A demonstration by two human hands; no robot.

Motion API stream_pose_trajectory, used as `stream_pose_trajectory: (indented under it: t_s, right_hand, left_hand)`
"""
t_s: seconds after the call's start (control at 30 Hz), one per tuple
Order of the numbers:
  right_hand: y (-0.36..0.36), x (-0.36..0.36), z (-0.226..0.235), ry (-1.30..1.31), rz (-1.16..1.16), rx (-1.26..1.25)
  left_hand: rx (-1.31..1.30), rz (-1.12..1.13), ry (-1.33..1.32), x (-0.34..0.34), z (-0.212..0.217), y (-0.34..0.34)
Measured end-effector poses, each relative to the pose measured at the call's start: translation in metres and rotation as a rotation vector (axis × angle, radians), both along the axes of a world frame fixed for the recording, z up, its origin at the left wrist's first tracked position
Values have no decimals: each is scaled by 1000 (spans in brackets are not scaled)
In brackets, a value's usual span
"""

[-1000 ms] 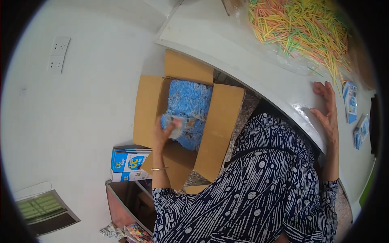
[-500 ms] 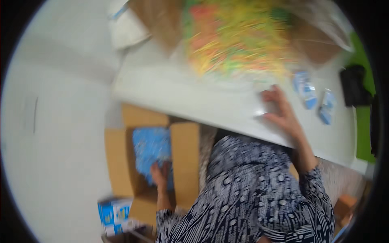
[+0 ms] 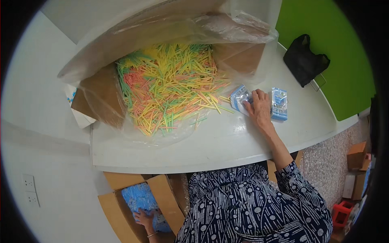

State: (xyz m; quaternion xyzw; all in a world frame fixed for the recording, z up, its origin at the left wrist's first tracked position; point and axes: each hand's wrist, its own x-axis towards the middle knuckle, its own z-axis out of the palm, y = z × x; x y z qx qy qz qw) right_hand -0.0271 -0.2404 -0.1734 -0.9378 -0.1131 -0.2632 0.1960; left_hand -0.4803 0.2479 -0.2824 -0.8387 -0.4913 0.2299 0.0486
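Note:
My right hand (image 3: 261, 108) is on the white table (image 3: 162, 156), its fingers and thumb curled round the edge of a small blue-and-white plastic packet (image 3: 239, 95). Beside its knuckles lies a second such packet (image 3: 279, 99). Down at the lower left, my left hand (image 3: 144, 218) rests with spread fingers on blue packets (image 3: 139, 196) inside an opened cardboard box (image 3: 166, 198). Left of my right hand, a heap of thin pastel sticks (image 3: 174, 89), yellow, green and pink, spills from a large carton lined with clear plastic (image 3: 239, 60).
A black plastic bag (image 3: 304, 60) lies at the table's far right, by a green panel (image 3: 328, 24). Wall sockets (image 3: 30, 190) are at the left. Cardboard boxes (image 3: 356, 156) and a red plastic crate (image 3: 342, 212) stand on the floor at the right.
The view has turned and sharpened. My right hand, earlier held apart above bare table, has come onto one of the packets. My left hand stays in the box on the blue packets.

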Motion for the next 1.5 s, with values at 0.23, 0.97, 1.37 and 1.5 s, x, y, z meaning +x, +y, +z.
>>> stream_pose_trajectory:
  t_s: [0.23,0.97,1.37,1.5]
  right_hand:
    - [-9,9,-4,25,-4,156]
    - [38,-42,61,120,404,425]
    - [47,-34,54,535,572,695]
    - [51,-32,46,565,605,702]
  left_hand:
    - [440,-560,-696,151,146,-47]
    - [-971,-916,-1259,404,188,-272]
    - [-738,-1216,-1194,404,186,-252]
    - [-668,-1249,-1142,407,178,-247]
